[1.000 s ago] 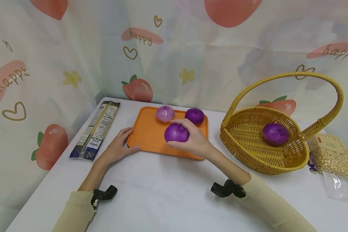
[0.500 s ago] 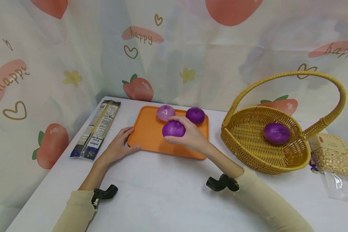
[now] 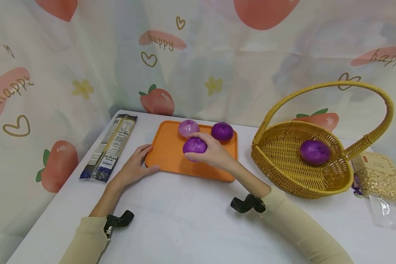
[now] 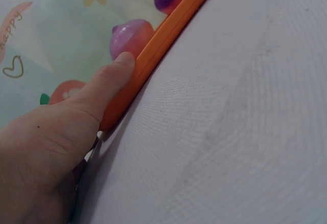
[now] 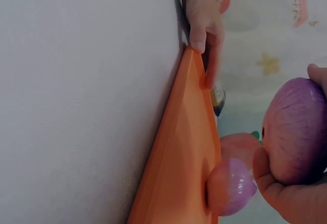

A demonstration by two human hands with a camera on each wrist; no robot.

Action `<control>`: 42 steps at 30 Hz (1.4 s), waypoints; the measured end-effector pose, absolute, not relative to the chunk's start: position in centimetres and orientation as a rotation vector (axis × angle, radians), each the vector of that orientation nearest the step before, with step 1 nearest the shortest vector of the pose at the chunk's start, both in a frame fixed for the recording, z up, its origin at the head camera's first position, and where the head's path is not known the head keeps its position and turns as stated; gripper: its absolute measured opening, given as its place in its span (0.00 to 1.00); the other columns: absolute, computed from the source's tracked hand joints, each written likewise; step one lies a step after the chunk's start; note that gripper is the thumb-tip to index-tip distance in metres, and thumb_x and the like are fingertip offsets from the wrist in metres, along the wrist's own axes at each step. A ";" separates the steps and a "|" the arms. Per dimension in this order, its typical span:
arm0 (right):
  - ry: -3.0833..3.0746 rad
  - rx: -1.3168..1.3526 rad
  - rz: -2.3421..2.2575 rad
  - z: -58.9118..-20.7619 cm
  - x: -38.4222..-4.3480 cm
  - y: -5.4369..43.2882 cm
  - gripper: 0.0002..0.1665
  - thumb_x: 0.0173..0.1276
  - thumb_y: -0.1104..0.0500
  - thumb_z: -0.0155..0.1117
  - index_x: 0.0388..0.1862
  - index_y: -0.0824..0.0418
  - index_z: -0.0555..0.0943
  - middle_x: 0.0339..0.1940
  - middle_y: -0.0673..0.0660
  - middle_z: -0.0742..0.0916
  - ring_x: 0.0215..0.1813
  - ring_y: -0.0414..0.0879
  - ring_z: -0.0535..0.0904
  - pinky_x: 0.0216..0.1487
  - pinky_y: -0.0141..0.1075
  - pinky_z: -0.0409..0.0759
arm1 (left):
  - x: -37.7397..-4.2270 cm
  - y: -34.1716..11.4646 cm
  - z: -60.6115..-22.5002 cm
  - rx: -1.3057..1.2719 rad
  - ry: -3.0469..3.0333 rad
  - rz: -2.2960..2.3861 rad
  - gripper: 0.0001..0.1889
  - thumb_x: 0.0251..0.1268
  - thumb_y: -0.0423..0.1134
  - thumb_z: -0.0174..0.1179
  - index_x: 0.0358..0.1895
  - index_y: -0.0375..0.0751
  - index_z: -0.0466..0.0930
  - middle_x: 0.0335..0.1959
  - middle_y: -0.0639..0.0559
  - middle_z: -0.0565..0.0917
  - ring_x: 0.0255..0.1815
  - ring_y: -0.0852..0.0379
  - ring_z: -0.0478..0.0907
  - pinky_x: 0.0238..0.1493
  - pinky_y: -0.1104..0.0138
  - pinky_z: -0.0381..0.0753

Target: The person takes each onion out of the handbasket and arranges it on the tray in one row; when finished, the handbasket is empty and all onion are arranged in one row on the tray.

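Note:
My right hand (image 3: 212, 152) grips a purple onion (image 3: 194, 147), thumb on the near side and fingers over the far side. In the right wrist view this onion (image 5: 296, 127) is held up, apart from the orange tray (image 5: 184, 147). My left hand (image 3: 135, 167) holds the left front corner of the orange tray (image 3: 166, 161), with the thumb along the front edge (image 4: 107, 83). A pale pink-purple onion (image 3: 188, 128) and a dark purple onion (image 3: 222, 131) sit at the tray's back. Another purple onion (image 3: 315, 152) lies inside the wicker basket (image 3: 267, 172).
The basket, with a tall arched handle (image 3: 326, 84), stands right of the tray. Beyond it lies a clear bag of grains (image 3: 382, 179). A long flat food packet (image 3: 110, 146) lies left of the tray. Patterned cloth hangs behind the white table (image 3: 184, 227).
My right hand has moved slightly left with the purple onion over the tray. The left hand stays at the tray corner.

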State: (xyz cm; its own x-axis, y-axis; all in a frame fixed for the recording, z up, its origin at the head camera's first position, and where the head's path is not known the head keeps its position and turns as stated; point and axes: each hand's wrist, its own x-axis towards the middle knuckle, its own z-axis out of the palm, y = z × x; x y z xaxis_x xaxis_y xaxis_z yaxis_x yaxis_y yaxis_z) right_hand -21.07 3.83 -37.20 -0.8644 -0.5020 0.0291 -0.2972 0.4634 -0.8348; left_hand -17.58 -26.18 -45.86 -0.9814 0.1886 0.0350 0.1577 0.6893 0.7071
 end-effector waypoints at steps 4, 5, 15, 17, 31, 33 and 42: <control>2.486 -0.678 -1.298 -37.4 -21.6 3.6 0.39 0.57 0.43 0.72 0.66 0.48 0.71 0.62 0.54 0.76 0.59 0.53 0.77 0.54 0.45 0.84 | -17.5 -26.2 -45.8 0.275 2.835 1.194 0.48 0.55 0.58 0.68 0.75 0.41 0.56 0.76 0.46 0.56 0.79 0.44 0.52 0.77 0.48 0.56; 2.484 -0.678 -1.291 -37.5 -21.7 3.5 0.39 0.57 0.42 0.72 0.66 0.48 0.71 0.62 0.55 0.77 0.59 0.53 0.77 0.54 0.45 0.84 | -17.5 -26.2 -45.8 0.275 2.834 1.196 0.48 0.55 0.58 0.68 0.75 0.41 0.56 0.76 0.46 0.56 0.79 0.44 0.52 0.77 0.48 0.56; 2.508 -0.677 -1.241 -38.4 -23.0 2.8 0.39 0.56 0.42 0.73 0.65 0.49 0.72 0.62 0.56 0.77 0.59 0.54 0.77 0.56 0.46 0.83 | -17.5 -26.1 -45.8 0.299 2.842 1.199 0.48 0.56 0.56 0.68 0.75 0.39 0.56 0.76 0.44 0.56 0.78 0.42 0.53 0.77 0.47 0.55; 2.502 -0.686 -1.232 -38.6 -23.2 2.7 0.39 0.56 0.42 0.73 0.66 0.50 0.72 0.63 0.57 0.77 0.60 0.54 0.77 0.57 0.46 0.83 | -17.5 -26.1 -45.8 0.299 2.842 1.200 0.48 0.56 0.56 0.69 0.75 0.39 0.56 0.76 0.44 0.57 0.78 0.42 0.53 0.77 0.47 0.55; 2.550 -0.762 -1.119 -39.9 -24.6 1.6 0.40 0.57 0.43 0.73 0.65 0.55 0.73 0.61 0.60 0.78 0.59 0.54 0.78 0.58 0.45 0.82 | -17.4 -26.1 -45.6 0.283 2.833 1.209 0.48 0.56 0.56 0.68 0.75 0.39 0.56 0.76 0.44 0.57 0.78 0.42 0.53 0.77 0.47 0.56; 2.557 -0.767 -1.110 -40.0 -24.7 1.5 0.39 0.57 0.43 0.73 0.65 0.56 0.73 0.59 0.60 0.79 0.58 0.54 0.79 0.58 0.45 0.82 | -17.4 -26.1 -45.5 0.278 2.828 1.212 0.48 0.55 0.56 0.68 0.75 0.39 0.56 0.76 0.44 0.56 0.78 0.42 0.53 0.77 0.47 0.56; 2.530 -0.766 -1.048 -40.5 -24.8 1.4 0.38 0.58 0.43 0.72 0.64 0.55 0.72 0.60 0.60 0.78 0.60 0.54 0.77 0.58 0.44 0.82 | -17.4 -26.0 -45.6 0.267 2.823 1.214 0.48 0.55 0.57 0.68 0.75 0.40 0.56 0.76 0.44 0.56 0.78 0.42 0.53 0.77 0.47 0.56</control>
